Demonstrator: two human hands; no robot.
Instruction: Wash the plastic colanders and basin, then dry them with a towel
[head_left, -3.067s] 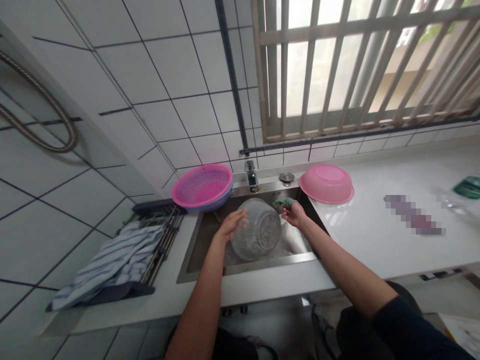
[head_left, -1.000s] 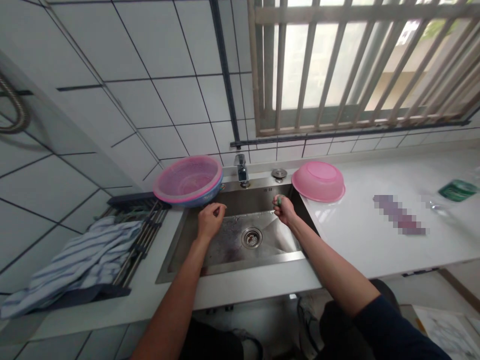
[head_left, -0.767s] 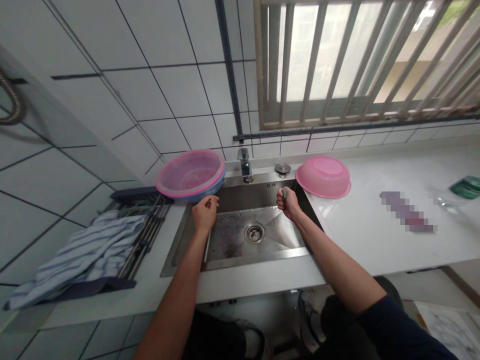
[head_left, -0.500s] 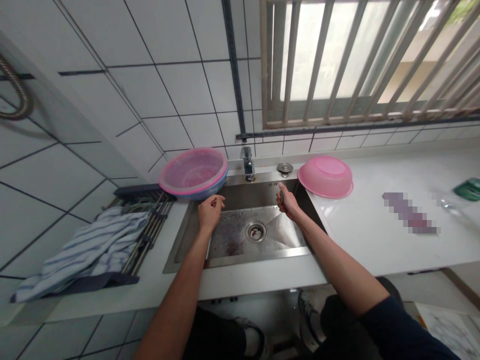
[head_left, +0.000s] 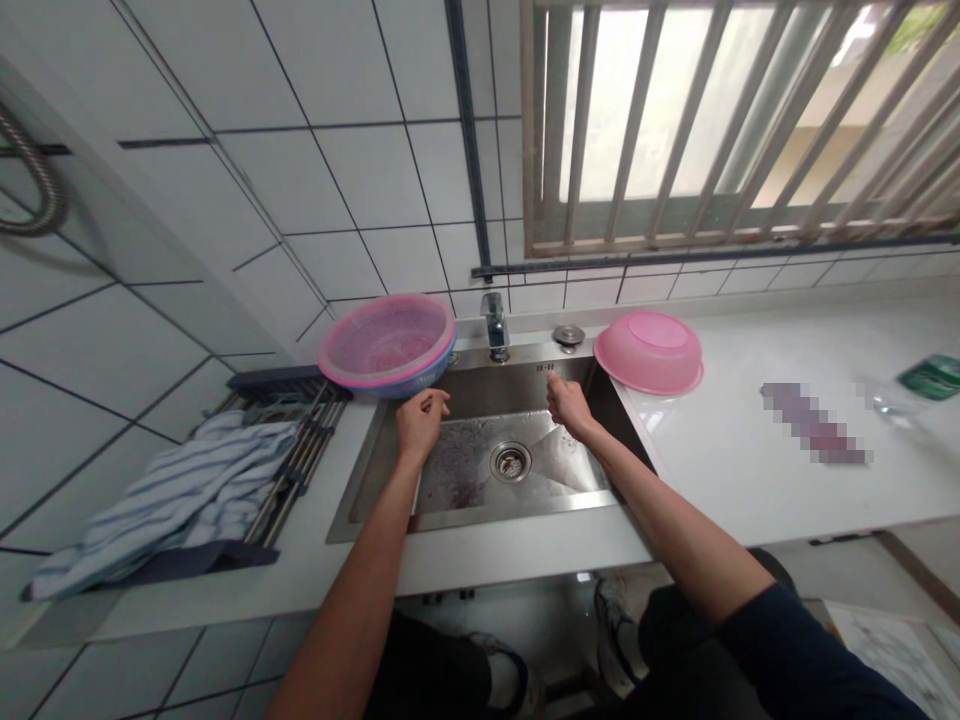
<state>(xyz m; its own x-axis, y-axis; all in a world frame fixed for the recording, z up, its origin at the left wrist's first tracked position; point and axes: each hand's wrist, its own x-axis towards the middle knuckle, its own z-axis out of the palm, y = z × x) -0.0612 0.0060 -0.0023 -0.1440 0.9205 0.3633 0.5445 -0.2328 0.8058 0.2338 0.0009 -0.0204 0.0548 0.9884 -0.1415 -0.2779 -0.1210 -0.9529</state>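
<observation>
My left hand (head_left: 421, 425) hangs over the left part of the steel sink (head_left: 544, 470), its fingers curled closed. A small dark patch shows between those fingers, too small to name. Over the sink's right part, my right hand (head_left: 568, 405) is closed in a fist with the thumb on top; whatever it may hold is hidden. The two hands are apart from each other. Behind them stands a chrome faucet (head_left: 495, 330). The drain (head_left: 511, 462) lies between and below the hands, and the sink floor is wet with reddish-dark specks.
Left of the faucet, a pink colander (head_left: 360, 345) sits in a blue basin (head_left: 420, 380). An upturned pink basin (head_left: 649, 352) and a drain plug (head_left: 569, 336) are at right. A striped towel (head_left: 195, 480) covers a rack; a plastic bottle (head_left: 930, 378) lies far right.
My right hand has moved slightly left over the sink, still closed. My left hand has stayed nearly where it was.
</observation>
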